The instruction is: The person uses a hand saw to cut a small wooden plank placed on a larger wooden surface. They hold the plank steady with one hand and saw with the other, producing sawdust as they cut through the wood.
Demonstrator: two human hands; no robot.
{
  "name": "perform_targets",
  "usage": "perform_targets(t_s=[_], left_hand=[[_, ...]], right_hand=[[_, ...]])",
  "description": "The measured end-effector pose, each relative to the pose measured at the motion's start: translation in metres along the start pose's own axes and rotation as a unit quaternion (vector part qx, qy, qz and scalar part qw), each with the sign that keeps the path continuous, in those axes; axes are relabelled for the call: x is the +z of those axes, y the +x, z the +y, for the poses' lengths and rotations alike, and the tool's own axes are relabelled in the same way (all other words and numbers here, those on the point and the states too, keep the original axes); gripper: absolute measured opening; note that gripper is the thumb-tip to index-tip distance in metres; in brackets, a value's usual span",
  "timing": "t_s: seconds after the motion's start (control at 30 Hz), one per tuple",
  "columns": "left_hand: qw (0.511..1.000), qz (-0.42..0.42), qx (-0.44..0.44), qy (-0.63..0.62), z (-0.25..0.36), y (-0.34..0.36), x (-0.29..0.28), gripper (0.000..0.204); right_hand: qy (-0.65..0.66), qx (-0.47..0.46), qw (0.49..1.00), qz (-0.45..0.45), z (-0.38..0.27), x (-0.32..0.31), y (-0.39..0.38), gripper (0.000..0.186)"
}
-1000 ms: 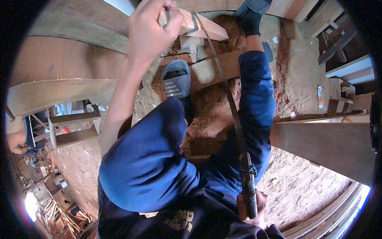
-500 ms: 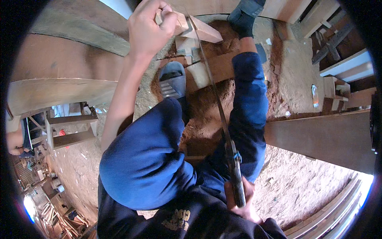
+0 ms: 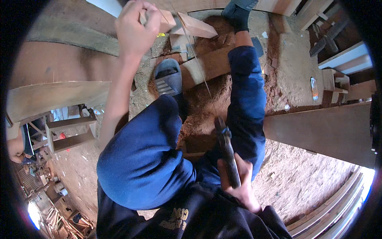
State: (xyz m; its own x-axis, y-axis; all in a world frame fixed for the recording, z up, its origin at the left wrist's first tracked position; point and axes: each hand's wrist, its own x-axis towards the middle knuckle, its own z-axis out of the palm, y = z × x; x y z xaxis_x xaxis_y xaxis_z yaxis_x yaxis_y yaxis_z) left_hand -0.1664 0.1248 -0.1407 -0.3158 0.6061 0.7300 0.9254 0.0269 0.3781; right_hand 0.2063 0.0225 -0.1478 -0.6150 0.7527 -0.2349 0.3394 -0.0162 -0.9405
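Observation:
My left hand (image 3: 135, 30) is closed over a pale square wooden bar (image 3: 197, 26) at the top of the view. The thin blade of a handsaw (image 3: 197, 59) crosses this bar just right of that hand and runs back toward me. At lower centre, my right hand (image 3: 236, 181) is wrapped round the saw's dark handle (image 3: 227, 153), between my blue-trousered legs. My left foot in a grey slide sandal (image 3: 167, 79) is below the bar; my other foot (image 3: 236, 18) is beside its right end.
A plank (image 3: 211, 67) lies on sawdust-covered ground (image 3: 207, 103). Boards (image 3: 59, 93) line the left, with a small wooden frame (image 3: 69, 124) and another person (image 3: 18, 145). A large panel (image 3: 318, 133), wooden pieces (image 3: 330, 44) and stacked lengths of timber (image 3: 334, 215) are on the right.
My right hand and the saw handle have moved forward and left. My left hand and the bar sit slightly further left in the view.

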Motion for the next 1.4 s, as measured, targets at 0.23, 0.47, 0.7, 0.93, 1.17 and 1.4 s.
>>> perform_targets(t_s=[0.23, 0.47, 0.7, 0.93, 1.17, 1.4], left_hand=[[0.999, 0.028, 0.034, -0.02, 0.009, -0.006, 0.005, 0.005], [0.999, -0.007, 0.034, -0.028, 0.017, -0.022, -0.004, 0.012], [0.999, -0.018, -0.026, -0.008, 0.014, -0.039, -0.007, 0.015], [0.999, -0.02, 0.026, -0.021, 0.02, -0.034, -0.005, 0.013], [0.997, -0.038, 0.061, 0.001, 0.037, -0.04, -0.003, 0.015], [0.999, -0.025, -0.029, -0.015, 0.017, -0.03, -0.003, 0.015]], right_hand=[[-0.01, 0.001, 1.0, 0.013, 0.001, -0.016, -0.023, 0.016], [0.02, -0.059, 0.998, 0.013, 0.019, 0.004, 0.027, 0.013], [0.019, -0.054, 0.998, -0.028, 0.018, -0.02, -0.006, 0.013], [0.036, -0.096, 0.994, -0.021, 0.017, -0.01, 0.045, 0.012], [0.025, -0.107, 0.994, -0.013, 0.027, -0.018, 0.032, 0.011], [0.022, -0.155, 0.988, -0.007, 0.043, 0.006, 0.058, 0.011]])
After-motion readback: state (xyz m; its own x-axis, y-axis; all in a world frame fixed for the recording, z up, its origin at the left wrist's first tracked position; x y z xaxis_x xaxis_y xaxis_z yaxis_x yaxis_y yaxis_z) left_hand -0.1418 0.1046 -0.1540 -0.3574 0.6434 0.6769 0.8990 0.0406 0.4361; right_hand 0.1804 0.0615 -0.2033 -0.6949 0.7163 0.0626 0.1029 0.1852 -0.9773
